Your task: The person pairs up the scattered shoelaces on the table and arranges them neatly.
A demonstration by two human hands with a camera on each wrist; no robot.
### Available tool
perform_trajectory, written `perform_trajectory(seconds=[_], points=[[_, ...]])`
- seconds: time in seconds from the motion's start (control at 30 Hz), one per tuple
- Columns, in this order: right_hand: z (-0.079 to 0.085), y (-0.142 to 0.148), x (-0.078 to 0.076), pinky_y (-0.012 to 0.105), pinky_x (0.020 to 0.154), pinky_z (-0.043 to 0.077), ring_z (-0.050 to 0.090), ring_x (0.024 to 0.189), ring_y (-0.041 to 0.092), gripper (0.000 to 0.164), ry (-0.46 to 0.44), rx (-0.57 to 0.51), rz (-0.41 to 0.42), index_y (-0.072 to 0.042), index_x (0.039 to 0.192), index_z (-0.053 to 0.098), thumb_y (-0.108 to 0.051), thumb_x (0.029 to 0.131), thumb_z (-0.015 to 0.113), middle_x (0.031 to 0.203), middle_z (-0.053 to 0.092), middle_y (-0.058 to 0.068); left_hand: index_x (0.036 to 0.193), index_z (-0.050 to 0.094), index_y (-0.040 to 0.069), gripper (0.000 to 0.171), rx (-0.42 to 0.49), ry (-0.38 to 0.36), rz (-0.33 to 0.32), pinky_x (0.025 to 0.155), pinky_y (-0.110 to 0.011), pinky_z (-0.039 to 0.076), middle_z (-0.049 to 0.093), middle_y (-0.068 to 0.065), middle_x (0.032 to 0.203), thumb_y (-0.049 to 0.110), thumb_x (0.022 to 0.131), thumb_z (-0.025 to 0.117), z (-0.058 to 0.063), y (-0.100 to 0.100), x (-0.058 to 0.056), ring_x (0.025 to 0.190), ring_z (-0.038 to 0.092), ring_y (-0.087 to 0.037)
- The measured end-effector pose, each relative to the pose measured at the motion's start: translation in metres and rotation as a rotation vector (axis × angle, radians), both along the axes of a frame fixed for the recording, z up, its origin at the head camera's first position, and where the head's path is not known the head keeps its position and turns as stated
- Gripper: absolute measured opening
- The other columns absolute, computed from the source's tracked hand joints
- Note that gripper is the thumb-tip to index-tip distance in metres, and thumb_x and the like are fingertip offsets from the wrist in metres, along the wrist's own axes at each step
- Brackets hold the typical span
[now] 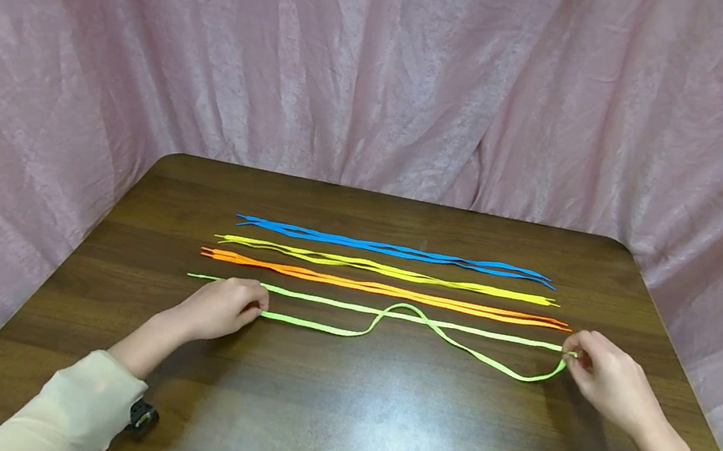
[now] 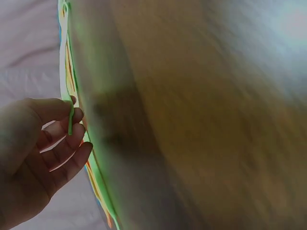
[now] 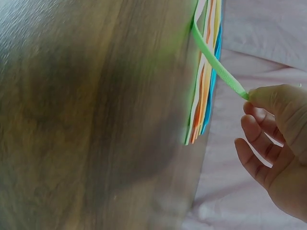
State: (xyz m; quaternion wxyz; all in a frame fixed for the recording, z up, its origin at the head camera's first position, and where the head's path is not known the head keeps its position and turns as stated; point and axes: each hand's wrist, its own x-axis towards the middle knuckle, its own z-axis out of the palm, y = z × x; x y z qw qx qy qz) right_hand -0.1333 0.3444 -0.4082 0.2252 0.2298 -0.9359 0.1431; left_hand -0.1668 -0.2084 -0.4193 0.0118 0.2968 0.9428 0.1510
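Note:
One light green shoelace (image 1: pixel 310 325) stretches between my two hands, with a raised hump in its middle and a sag towards the right. At its left end, thumb and index finger of my left hand (image 1: pixel 224 309) pinch it; a short tip (image 2: pixel 70 125) hangs below them in the left wrist view. My right hand (image 1: pixel 614 380) pinches the opposite end, and the lace (image 3: pixel 218 67) runs tilted from those fingertips. A second green shoelace (image 1: pixel 493 335) lies nearly straight on the table just behind, its left part passing behind my left hand.
Beyond the green laces, orange shoelaces (image 1: pixel 393 292), yellow shoelaces (image 1: pixel 383 268) and blue shoelaces (image 1: pixel 365 245) lie in roughly parallel rows across the brown wooden table (image 1: pixel 304 406). A pink curtain (image 1: pixel 387 64) hangs behind the table's far edge and along its sides.

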Motion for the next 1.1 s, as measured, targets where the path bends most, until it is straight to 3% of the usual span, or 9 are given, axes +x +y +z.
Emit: perform_trajectory(seconds=[0.33,0.53,0.77,1.1], points=[[-0.006,0.01,-0.001,0.015,0.054,0.037,0.047,0.063,-0.001,0.029,-0.023,0.016,-0.011,-0.018,0.079,0.056,0.005,0.064,0.068,0.076,0.056,-0.008,0.081,0.061,0.014,0.01,-0.006,-0.019,0.106,0.059,-0.026,0.039,0.052,0.008,0.074,0.005,0.083,0.063,-0.004,-0.044,-0.002,0.064,0.044,-0.008],[-0.013,0.012,-0.005,0.026,0.051,0.042,0.049,0.063,0.001,0.028,-0.071,0.033,-0.005,-0.016,0.081,0.057,0.004,0.065,0.069,0.076,0.059,-0.005,0.081,0.061,0.015,0.01,-0.017,0.024,0.155,0.059,-0.03,0.041,0.054,0.007,0.073,0.005,0.082,0.063,-0.007,-0.059,-0.007,0.063,0.047,-0.01],[-0.019,0.009,-0.01,0.029,0.052,0.043,0.053,0.066,0.007,0.028,-0.115,0.066,0.011,-0.015,0.081,0.057,0.004,0.066,0.071,0.075,0.058,-0.004,0.078,0.06,0.016,0.01,-0.04,0.04,0.205,0.059,-0.034,0.043,0.056,0.005,0.072,0.007,0.082,0.063,-0.007,-0.069,-0.013,0.063,0.049,-0.012],[-0.022,0.007,-0.017,0.026,0.049,0.038,0.046,0.062,0.004,0.027,-0.108,0.083,0.014,-0.014,0.077,0.054,0.004,0.066,0.07,0.072,0.052,-0.009,0.076,0.059,0.015,0.011,-0.038,0.061,0.257,0.058,-0.034,0.042,0.056,0.002,0.074,0.006,0.082,0.063,-0.005,-0.074,-0.019,0.064,0.049,-0.015]])
